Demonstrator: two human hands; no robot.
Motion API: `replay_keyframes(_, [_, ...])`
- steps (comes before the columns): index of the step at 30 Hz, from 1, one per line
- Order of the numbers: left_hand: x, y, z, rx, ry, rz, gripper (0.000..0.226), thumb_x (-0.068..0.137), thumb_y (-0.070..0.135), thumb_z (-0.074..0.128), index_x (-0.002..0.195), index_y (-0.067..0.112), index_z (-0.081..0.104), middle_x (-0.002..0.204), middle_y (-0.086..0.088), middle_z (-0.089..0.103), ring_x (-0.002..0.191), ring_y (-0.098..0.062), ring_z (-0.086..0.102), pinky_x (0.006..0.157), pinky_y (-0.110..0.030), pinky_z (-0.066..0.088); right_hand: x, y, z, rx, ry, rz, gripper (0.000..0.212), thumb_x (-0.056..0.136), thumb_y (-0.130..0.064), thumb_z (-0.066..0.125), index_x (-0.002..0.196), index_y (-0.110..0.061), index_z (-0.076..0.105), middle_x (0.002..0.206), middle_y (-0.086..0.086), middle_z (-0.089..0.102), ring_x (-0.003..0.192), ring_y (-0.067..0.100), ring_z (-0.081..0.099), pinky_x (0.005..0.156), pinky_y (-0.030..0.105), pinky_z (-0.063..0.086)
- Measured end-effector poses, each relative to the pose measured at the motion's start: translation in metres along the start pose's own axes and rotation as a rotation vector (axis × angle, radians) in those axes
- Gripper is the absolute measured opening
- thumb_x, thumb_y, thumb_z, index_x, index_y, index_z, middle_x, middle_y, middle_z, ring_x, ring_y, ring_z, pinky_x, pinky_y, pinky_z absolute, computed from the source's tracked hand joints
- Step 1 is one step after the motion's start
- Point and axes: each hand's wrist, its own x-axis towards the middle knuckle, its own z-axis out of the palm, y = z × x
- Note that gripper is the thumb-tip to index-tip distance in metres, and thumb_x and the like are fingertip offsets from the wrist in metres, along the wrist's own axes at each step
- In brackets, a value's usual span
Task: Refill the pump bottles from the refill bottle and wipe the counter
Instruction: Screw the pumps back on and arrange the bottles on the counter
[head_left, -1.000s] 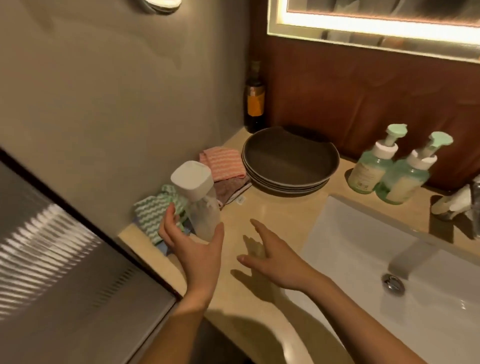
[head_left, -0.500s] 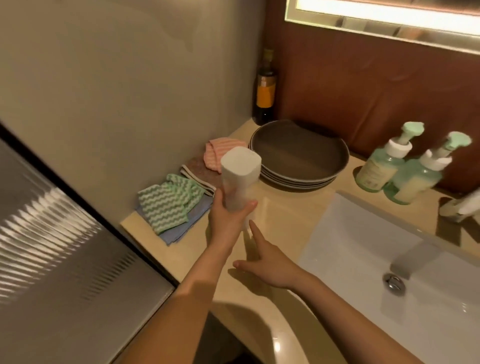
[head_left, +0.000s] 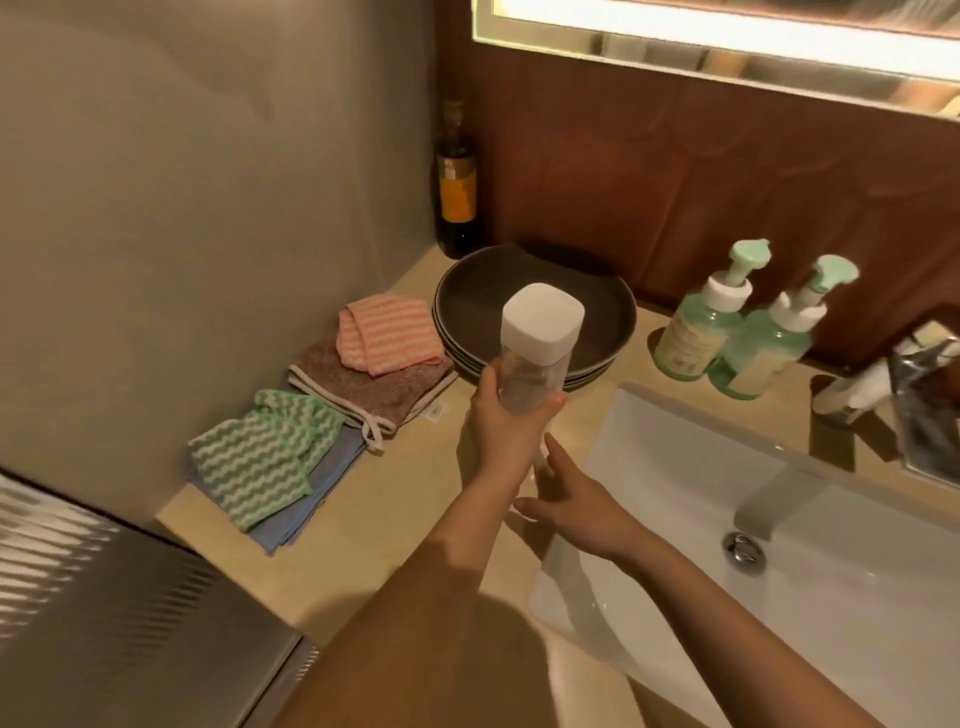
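Refill bottle (head_left: 535, 358) upright, lower body inside left hand (head_left: 506, 431) grip.

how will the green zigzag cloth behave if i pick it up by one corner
Probably floppy: the green zigzag cloth lies folded and rumpled, so it should drape and unfold when lifted. Likely light, since it looks like thin fabric. It rests on a blue cloth, which may drag along if you push rather than lift.
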Motion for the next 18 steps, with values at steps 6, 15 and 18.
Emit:
replay_keyframes(6, [0.001, -0.01, -0.01, 0.011, -0.019, -0.037, 0.095, 0.062, 0.034, 0.085, 0.138, 0.04, 0.029, 0.14, 0.007, 0.045, 0.126, -0.021, 0.044, 0.096, -0.049, 0.047, -0.007, 0.006, -0.012, 0.016, 0.041, 0.049, 0.074, 0.09, -0.038, 0.057, 0.149, -0.024, 0.015, 0.154, 0.003, 0.026, 0.136, 0.021, 0.034, 0.103, 0.028, 0.031])
replay_keyframes(15, [-0.063, -0.029, -0.032, 0.064, -0.19, -0.027, 0.045, 0.078, 0.027, 0.074, 0.115, 0.036, 0.051, 0.122, 0.013, 0.051, 0.115, -0.013, 0.048, 0.095, -0.046, 0.048, -0.074, 0.036, -0.015, 0.322, 0.406, 0.057, 0.037, 0.091, -0.031, 0.058, 0.127, -0.022, 0.056, 0.124, -0.006, 0.059, 0.112, 0.004, 0.054, 0.087, 0.015, 0.039])
replay_keyframes(18, [-0.091, -0.022, -0.024, 0.059, -0.399, -0.022, 0.033, 0.084, 0.021, 0.068, 0.113, 0.031, 0.054, 0.119, 0.011, 0.054, 0.115, -0.012, 0.049, 0.101, -0.043, 0.044, -0.109, 0.053, -0.014, 0.432, 0.582, 0.073, 0.031, 0.091, -0.03, 0.058, 0.121, -0.025, 0.06, 0.115, -0.01, 0.062, 0.104, -0.004, 0.056, 0.077, 0.006, 0.043])
